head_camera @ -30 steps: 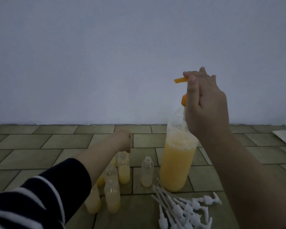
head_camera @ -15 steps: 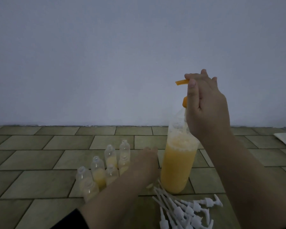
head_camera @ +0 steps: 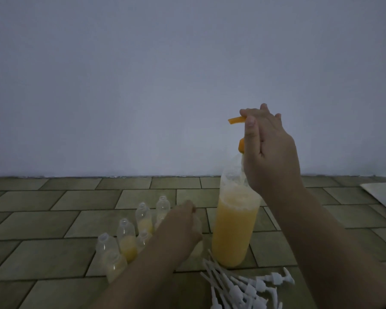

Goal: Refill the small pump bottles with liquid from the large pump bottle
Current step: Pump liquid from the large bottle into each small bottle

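The large pump bottle (head_camera: 233, 230) stands on the tiled floor, more than half full of orange liquid. My right hand (head_camera: 270, 152) is on top of it, fingers curled over the orange pump head (head_camera: 236, 120), whose spout points left. Just left of the big bottle, my left hand (head_camera: 178, 228) wraps round a small clear bottle (head_camera: 198, 224), which is almost wholly hidden by the fingers. Several small uncapped bottles (head_camera: 126, 239) stand in a cluster further left, some part-filled with orange liquid.
A pile of white pump tops (head_camera: 243, 288) with long dip tubes lies on the floor in front of the big bottle. A white sheet (head_camera: 383, 195) lies at the far right. A plain wall rises behind the tiles.
My left hand left the cluster of small bottles, swung right and closed round the small bottle beside the large one. My right hand stayed on the pump head.
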